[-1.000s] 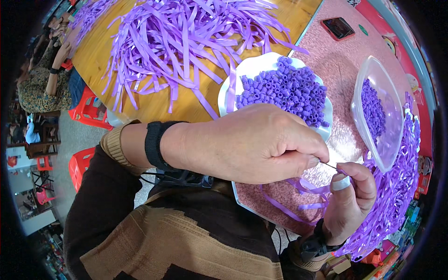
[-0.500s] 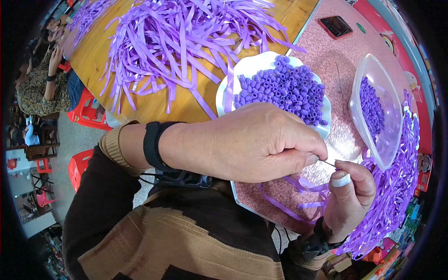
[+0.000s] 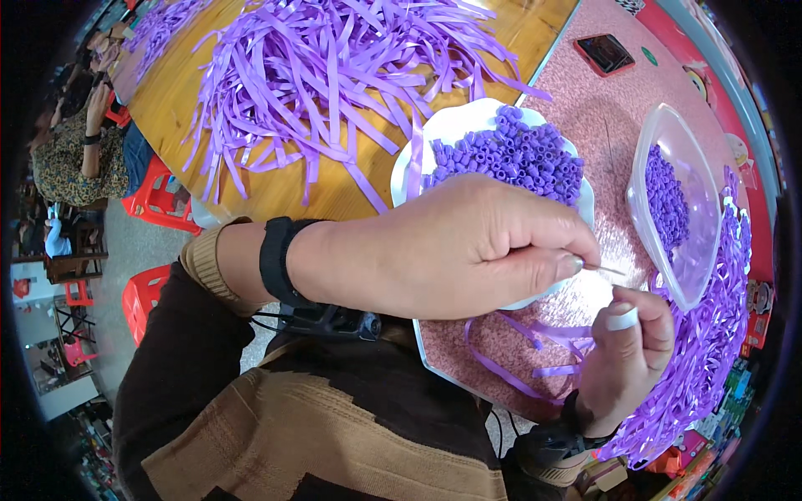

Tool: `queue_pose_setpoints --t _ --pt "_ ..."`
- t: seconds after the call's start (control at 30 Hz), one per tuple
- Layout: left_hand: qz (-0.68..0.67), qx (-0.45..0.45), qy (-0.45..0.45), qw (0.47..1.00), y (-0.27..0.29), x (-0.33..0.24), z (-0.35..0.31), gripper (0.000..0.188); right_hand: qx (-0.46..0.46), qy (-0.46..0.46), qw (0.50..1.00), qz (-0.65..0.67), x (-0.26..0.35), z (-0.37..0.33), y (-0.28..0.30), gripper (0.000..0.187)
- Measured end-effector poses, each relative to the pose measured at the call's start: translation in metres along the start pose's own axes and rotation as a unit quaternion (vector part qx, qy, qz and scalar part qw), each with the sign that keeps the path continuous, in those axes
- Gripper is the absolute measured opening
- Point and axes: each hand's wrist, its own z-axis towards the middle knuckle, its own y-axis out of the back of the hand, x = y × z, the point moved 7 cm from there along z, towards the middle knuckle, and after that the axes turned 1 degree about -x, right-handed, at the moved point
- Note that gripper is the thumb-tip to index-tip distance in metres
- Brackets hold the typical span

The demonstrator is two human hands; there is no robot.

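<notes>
My left hand point(image 3: 468, 246) reaches across from the left, thumb and forefinger pinched on a thin metal needle point(image 3: 608, 270). The needle points right, its free end just above the fingertips of my right hand point(image 3: 626, 351). That right hand is curled in a pinch, a white wrap round its thumb; whatever lies between its fingers is too small to make out. Behind my left hand stands a white scalloped bowl point(image 3: 407, 167) heaped with purple tube-shaped beads point(image 3: 518, 159). Loose purple ribbon pieces point(image 3: 501, 367) lie on the pink cloth below my hands.
A big heap of purple ribbons point(image 3: 309, 83) covers the wooden table point(image 3: 180, 108) at the far left. On the right are a clear plastic tub point(image 3: 702, 209) with beads and a hanging mass of ribbons point(image 3: 693, 384). A phone point(image 3: 605, 54) lies farther back. Red stools point(image 3: 154, 200) and a person point(image 3: 79, 159) are at left.
The needle ran between both hands' fingertips before; now its free end shows apart from my right fingers. My left hand has shifted slightly right.
</notes>
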Motion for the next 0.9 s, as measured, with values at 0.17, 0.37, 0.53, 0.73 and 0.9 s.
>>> queue_pose_setpoints --t 0.17,0.37,0.53,0.73,0.9 --pt "0.018 0.031 -0.041 0.998 -0.009 -0.001 -0.003 0.019 0.014 0.0 0.994 0.109 0.005 0.003 -0.015 0.014" --pt "0.013 0.019 -0.081 0.996 -0.01 -0.002 -0.004 0.018 0.032 -0.032 0.992 0.114 0.001 0.001 -0.014 0.015" --pt "0.02 0.023 -0.071 0.997 -0.01 0.0 -0.004 0.017 0.042 -0.027 0.994 0.101 0.003 -0.001 -0.016 0.014" --pt "0.014 0.019 -0.077 0.997 -0.01 -0.001 -0.003 0.018 0.044 -0.01 0.994 0.098 0.007 -0.001 -0.017 0.012" --pt "0.011 0.022 -0.067 0.997 -0.012 0.001 -0.004 0.018 0.017 -0.009 0.99 0.141 0.006 0.001 -0.016 0.009"
